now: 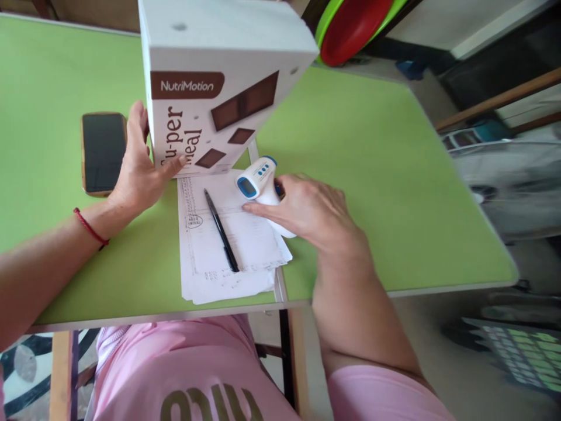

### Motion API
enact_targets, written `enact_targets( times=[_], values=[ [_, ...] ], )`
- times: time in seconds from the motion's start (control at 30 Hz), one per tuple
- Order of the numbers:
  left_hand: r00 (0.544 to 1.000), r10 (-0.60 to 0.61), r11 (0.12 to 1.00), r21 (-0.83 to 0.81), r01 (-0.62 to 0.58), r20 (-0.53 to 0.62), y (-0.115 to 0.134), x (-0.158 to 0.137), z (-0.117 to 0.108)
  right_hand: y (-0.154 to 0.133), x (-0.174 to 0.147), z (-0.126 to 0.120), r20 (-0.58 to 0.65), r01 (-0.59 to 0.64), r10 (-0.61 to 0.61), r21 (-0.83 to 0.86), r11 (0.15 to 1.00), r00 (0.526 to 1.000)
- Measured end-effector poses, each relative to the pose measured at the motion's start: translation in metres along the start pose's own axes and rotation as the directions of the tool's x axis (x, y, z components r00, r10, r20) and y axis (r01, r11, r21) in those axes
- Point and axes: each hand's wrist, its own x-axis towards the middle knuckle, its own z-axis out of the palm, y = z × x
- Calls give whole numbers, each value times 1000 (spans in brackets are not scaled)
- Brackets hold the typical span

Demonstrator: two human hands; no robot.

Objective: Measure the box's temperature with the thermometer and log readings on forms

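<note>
A tall white NutriMotion box [184, 128] with brown print stands at the far side of the papers. My left hand [142, 169] grips its lower left corner, the thumb pressed on the front and the fingers on the side. In my right hand [311, 210] is a white and blue infrared thermometer [263, 178], its small screen facing me, held by the handle just over the papers. Beneath it lies a stack of written sheets [254, 240], and a black pen [221, 231] rests aslant on them.
A dark-screened phone [104, 153] lies left of the box on the green folding table [372, 175]. Beyond the far edge are red and green basins [355, 29]. A blurred fan [517, 181] stands to the right, with a green and grey crate-like thing [521, 351] below.
</note>
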Motion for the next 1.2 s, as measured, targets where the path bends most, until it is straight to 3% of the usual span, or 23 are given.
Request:
enact_targets(
  times=[0.1,0.27,0.37,0.43,0.5,0.57,0.63,0.73,0.83,1.2],
  values=[
    [991,14,1000,-4,-15,-135,-8,1,2,2,-1,6,24,5,-7,91,996,1000],
    [986,10,997,-72,-22,-168,-6,1,7,0,0,9,-55,-39,54,238,970,997],
    [980,9,990,-136,-37,-201,10,0,6,-13,-3,4,-175,40,49,475,879,983],
    [975,-8,982,-185,-35,-223,23,-1,6,-29,-8,1,-232,149,23,693,705,972],
    [977,-45,971,-238,-6,-208,34,-3,6,-46,-17,-2,-206,212,-60,889,405,977],
    [983,-87,959,-280,38,-164,39,-5,8,-61,-27,-4,-124,143,-169,985,102,978],
    [986,-112,952,-299,71,-124,37,-7,11,-72,-35,-6,-20,14,-237,1000,-25,971],
    [991,-100,953,-294,70,-90,28,-9,15,-80,-42,-7,147,-149,-250,989,9,957],
    [995,-74,959,-278,55,-59,22,-10,17,-81,-41,-4,234,-236,-214,972,17,948],
    [990,-128,938,-332,99,-66,18,-10,19,-84,-42,16,259,-272,-147,959,-74,954]
  ],
)
